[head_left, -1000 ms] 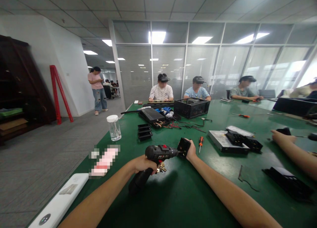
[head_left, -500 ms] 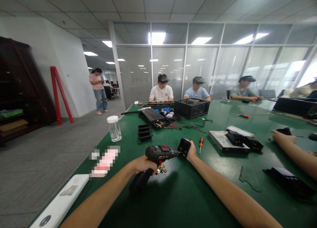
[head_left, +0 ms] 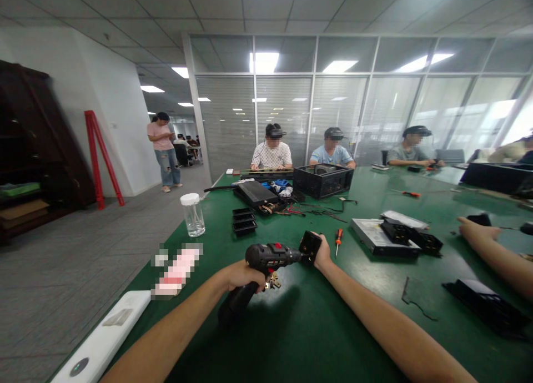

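Note:
My left hand (head_left: 245, 276) is wrapped round the grip of a black cordless drill (head_left: 270, 256) with red buttons. The drill points right, and its bit meets the face of a small black box-shaped part (head_left: 308, 246). Closed on the right side of that part is my right hand (head_left: 322, 253), holding it tilted above the table. Whether the bit sits in a screw is too small to tell. Under the drill lie several small brass-coloured metal pieces (head_left: 273, 282). An orange screwdriver (head_left: 338, 240) rests on the table just right of my right hand.
Small black trays (head_left: 244, 223) and a clear jar with a white lid (head_left: 193, 216) stand left of centre. Beyond are a black metal case (head_left: 322, 181) and loose cables. A silver metal box (head_left: 385, 244) lies right, near a co-worker's hand (head_left: 474, 230). A white power strip-like bar (head_left: 112, 330) lines the left edge.
Almost nothing differs. The drill and the black part stay pressed together in the same place, and the view has shifted very slightly.

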{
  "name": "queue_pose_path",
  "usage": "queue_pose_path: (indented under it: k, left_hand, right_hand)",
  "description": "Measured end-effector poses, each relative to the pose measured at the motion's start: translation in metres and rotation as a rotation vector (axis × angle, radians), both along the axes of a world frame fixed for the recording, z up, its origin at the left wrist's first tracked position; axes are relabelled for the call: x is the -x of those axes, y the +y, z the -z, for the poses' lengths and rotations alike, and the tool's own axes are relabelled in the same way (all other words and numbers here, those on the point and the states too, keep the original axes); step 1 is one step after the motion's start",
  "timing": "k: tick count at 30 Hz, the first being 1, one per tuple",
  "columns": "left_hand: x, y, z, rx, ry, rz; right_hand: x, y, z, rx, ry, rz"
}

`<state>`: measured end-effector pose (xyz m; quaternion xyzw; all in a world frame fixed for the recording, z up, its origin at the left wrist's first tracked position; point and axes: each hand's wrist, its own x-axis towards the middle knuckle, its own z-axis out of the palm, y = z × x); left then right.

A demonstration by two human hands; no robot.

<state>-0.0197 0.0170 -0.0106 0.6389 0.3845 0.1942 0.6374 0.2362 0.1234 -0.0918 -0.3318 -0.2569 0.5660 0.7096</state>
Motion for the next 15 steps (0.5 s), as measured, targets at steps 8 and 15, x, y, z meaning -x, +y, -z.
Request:
queue_pose_path:
  k: [8, 15]
  left_hand:
    - [0.0005, 0.0014, 0.0017, 0.015, -0.053, 0.019]
    - [0.0004, -0.0006, -0.0002, 0.009, -0.023, -0.004]
  right_hand:
    - [-0.0007, -0.0017, -0.0002, -0.005, -0.005, 0.009]
    - [0.0007, -0.0036, -0.0024, -0.021, -0.026, 0.006]
